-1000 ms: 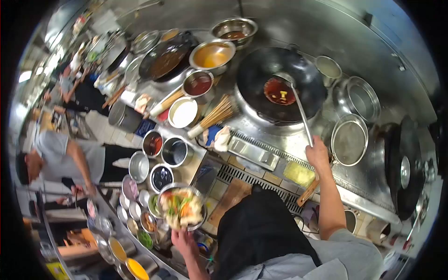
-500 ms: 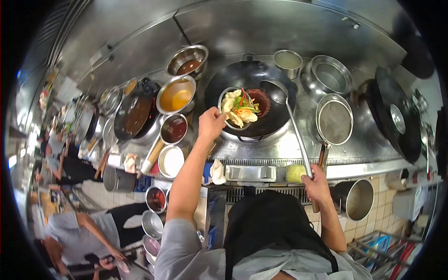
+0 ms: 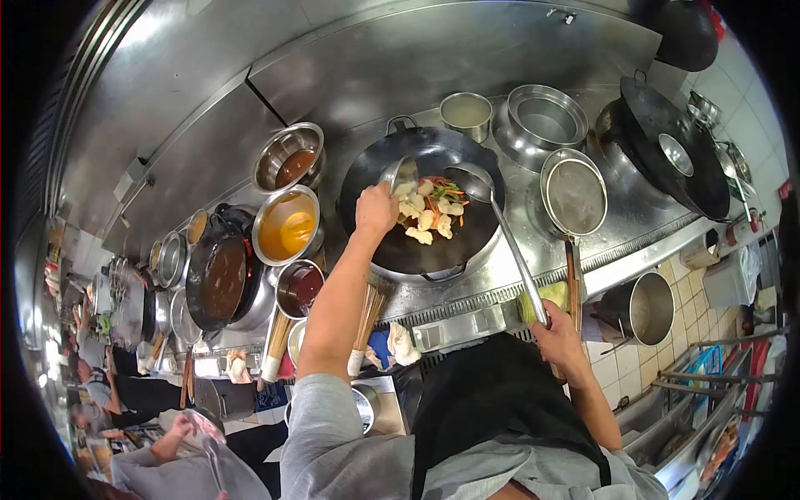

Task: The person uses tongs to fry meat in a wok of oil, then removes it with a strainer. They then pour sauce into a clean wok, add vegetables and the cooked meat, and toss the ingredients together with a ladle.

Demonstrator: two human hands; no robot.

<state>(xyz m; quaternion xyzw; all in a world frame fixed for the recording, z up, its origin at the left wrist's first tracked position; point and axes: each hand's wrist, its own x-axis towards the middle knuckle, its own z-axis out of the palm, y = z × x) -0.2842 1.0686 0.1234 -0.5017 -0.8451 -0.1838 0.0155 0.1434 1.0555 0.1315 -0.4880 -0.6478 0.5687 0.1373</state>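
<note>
My left hand [image 3: 377, 210] grips the rim of a small metal bowl [image 3: 403, 172], tipped on its side over the large black wok [image 3: 367, 179]. Pale battered-looking pieces [image 3: 427, 220] and cut vegetable strips [image 3: 450, 193] in orange, red and green lie in the wok, just below the bowl. The fingers of my right hand [image 3: 560, 335] are wrapped round the handle end of a long metal ladle [image 3: 517, 243]. The ladle's head [image 3: 471, 181] rests in or just above the wok, to the right of the food.
Left of the wok stand bowls of orange liquid [image 3: 286, 225] and brown sauce [image 3: 289, 158]. A strainer [image 3: 575, 196] lies to its right, with pots [image 3: 547, 117] behind and another wok [image 3: 650, 137] farther right. A co-worker [image 3: 179, 467] is at lower left.
My left hand has tilted the bowl, and its pale pieces and vegetables have dropped into the wok. The ladle stays in my right hand. The head view has turned.
</note>
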